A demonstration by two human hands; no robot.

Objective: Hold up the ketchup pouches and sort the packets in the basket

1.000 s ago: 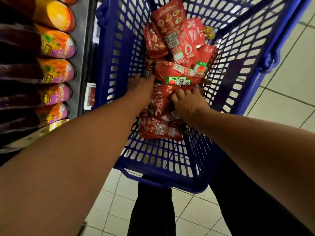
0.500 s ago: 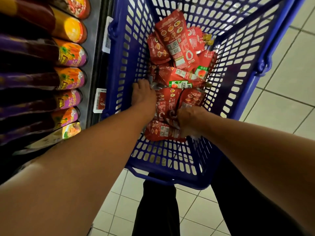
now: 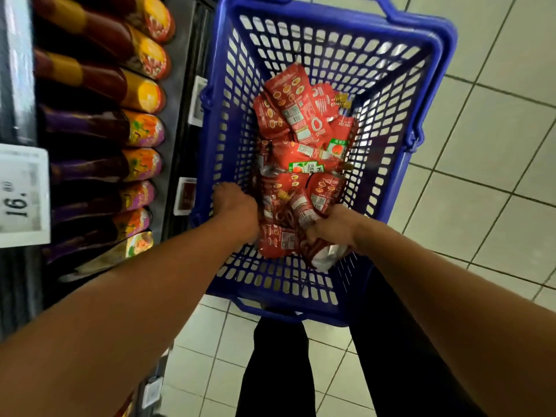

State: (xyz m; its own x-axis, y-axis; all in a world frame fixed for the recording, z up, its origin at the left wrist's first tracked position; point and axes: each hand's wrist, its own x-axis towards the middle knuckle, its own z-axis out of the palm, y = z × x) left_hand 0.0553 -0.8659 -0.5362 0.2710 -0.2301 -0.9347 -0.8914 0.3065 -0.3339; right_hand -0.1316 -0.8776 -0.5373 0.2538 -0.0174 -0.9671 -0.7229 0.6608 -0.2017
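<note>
Fingers of the right hand [image 3: 329, 228] curl round a red sauce pouch [image 3: 304, 206] at the near end of the blue basket [image 3: 433, 73], gripping it against the heap of red pouches [image 3: 301, 145] that fills the basket's floor. Just left of that pouch, the left hand [image 3: 236, 204] rests low inside the basket against its left wall, its knuckles up; the fingertips are hidden, so I cannot tell whether they grasp anything. A silver-backed pouch [image 3: 326, 257] lies under the right wrist at the basket's near right corner. Left of the basket, rows of bottles [image 3: 141, 130] lie on a shop shelf with a price tag [image 3: 22, 195]. White floor tiles [image 3: 496, 130] lie right of the basket.
</note>
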